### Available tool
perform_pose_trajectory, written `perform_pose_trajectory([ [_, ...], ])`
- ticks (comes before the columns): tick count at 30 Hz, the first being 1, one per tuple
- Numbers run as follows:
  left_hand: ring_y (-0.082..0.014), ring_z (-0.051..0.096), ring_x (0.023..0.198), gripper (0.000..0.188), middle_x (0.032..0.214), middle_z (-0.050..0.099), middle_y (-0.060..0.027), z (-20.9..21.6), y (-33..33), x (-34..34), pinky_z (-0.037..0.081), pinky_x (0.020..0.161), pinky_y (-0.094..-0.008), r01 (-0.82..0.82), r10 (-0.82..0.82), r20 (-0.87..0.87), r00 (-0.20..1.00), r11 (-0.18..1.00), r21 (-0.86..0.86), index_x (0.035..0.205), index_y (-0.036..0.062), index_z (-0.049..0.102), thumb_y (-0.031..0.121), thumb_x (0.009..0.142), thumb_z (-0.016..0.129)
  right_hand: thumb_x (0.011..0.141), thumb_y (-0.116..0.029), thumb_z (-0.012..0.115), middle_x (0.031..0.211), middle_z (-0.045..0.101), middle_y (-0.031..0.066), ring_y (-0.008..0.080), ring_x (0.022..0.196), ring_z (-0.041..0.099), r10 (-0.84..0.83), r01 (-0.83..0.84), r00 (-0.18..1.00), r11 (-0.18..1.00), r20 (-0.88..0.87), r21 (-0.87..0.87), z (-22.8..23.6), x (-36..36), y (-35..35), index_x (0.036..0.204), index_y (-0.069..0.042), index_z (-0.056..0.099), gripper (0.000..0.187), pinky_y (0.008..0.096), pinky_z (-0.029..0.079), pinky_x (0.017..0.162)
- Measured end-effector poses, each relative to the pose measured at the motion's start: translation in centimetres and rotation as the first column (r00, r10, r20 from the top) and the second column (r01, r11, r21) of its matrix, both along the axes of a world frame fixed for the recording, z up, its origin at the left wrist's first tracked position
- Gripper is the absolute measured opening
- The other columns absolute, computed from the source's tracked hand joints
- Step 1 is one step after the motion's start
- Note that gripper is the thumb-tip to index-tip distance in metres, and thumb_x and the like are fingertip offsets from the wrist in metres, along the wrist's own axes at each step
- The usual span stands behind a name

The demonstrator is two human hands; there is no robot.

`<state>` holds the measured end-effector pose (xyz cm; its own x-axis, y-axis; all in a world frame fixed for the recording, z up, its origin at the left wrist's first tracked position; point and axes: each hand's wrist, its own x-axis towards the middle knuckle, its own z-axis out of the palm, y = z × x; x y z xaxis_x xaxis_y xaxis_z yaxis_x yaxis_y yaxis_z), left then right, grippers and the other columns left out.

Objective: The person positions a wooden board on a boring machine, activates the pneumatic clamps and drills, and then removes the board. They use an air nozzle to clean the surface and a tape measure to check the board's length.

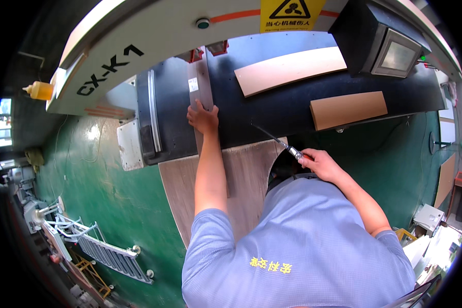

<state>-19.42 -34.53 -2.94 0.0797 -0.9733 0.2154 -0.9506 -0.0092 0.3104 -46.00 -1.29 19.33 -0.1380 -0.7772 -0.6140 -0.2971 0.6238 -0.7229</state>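
Observation:
My left hand (204,119) spans a narrow brown wood-grain board (202,82), thumb at its right edge and fingers at its left. This board lies lengthwise on the black machine table (231,118); a white label sits on it beyond my fingers. Its far end reaches red-edged machine parts (192,55). My right hand (318,163) is closed around an air blow gun (294,152) with a silver body and red part. The gun's long thin nozzle points left and away over the table edge. Below my left forearm, a wider wood-grain panel (249,164) stands against the near table edge.
Two tan panels, one long (292,71) and one shorter (348,109), lie on the table at right. A metal strip (154,110) lies at left. The machine's white housing (164,31) arches over the far side, with a screen (397,54). A roller stand (113,254) is on the green floor.

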Motion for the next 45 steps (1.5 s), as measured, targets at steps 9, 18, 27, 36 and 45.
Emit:
perform_pose_trajectory([
  [9, -0.0435, 0.049, 0.133, 0.078, 0.147, 0.051, -0.0214, 0.8, -0.4, 1.1, 0.041, 0.111, -0.0594, 0.02, -0.02, 0.025, 0.999, 1.0, 0.007, 0.146, 0.0192, 0.062, 0.049, 0.077, 0.081, 0.102, -0.03, 0.071, 0.078, 0.062, 0.0057, 0.0149, 0.073, 0.054, -0.02, 0.02, 1.0, 1.0, -0.006, -0.005, -0.2, -0.5, 0.7, 0.115, 0.001, 0.07, 0.034, 0.0328, 0.047, 0.07],
  [18, -0.0436, 0.048, 0.135, 0.079, 0.147, 0.05, -0.0227, 1.6, 0.9, -2.8, 0.041, 0.112, -0.0575, -0.052, 0.05, 0.047, 0.998, 0.997, 0.051, 0.147, 0.0158, 0.06, 0.049, 0.079, 0.08, 0.102, -0.03, 0.07, 0.076, 0.06, 0.0065, 0.0161, 0.07, 0.051, -0.014, 0.014, 1.0, 1.0, 0.025, 0.016, 0.2, -0.6, 0.5, 0.114, 0.001, 0.07, 0.033, 0.0346, 0.046, 0.068],
  [27, -0.0428, 0.048, 0.135, 0.078, 0.147, 0.05, -0.0229, 1.4, 1.0, -2.4, 0.041, 0.113, -0.0561, -0.038, 0.037, 0.025, 0.999, 0.999, 0.032, 0.147, 0.0149, 0.06, 0.047, 0.079, 0.08, 0.102, -0.031, 0.071, 0.083, 0.068, 0.0086, 0.0167, 0.077, 0.059, -0.021, 0.021, 1.0, 1.0, 0.009, 0.005, -0.6, -0.9, 1.0, 0.119, 0.001, 0.071, 0.036, 0.0336, 0.051, 0.075],
  [36, -0.0431, 0.049, 0.133, 0.078, 0.147, 0.05, -0.0229, 1.5, 0.9, -1.9, 0.041, 0.112, -0.0565, -0.02, 0.019, 0.023, 1.0, 0.999, 0.027, 0.147, 0.0151, 0.06, 0.048, 0.079, 0.08, 0.101, -0.03, 0.072, 0.081, 0.065, 0.0086, 0.0165, 0.075, 0.057, -0.015, 0.015, 1.0, 1.0, -0.008, -0.005, -0.7, -0.6, 1.0, 0.118, 0.001, 0.07, 0.036, 0.0337, 0.049, 0.073],
  [45, -0.0427, 0.05, 0.13, 0.078, 0.145, 0.05, -0.0231, 1.6, 0.9, -2.1, 0.043, 0.109, -0.056, -0.041, 0.041, 0.026, 0.999, 0.999, 0.004, 0.147, 0.0143, 0.06, 0.05, 0.08, 0.079, 0.096, -0.023, 0.078, 0.096, 0.071, 0.0112, 0.0169, 0.085, 0.063, -0.152, 0.103, 0.985, 0.902, -0.086, -0.42, 6.3, 0.6, -4.5, 0.135, -0.001, 0.065, 0.046, 0.0321, 0.053, 0.086],
])
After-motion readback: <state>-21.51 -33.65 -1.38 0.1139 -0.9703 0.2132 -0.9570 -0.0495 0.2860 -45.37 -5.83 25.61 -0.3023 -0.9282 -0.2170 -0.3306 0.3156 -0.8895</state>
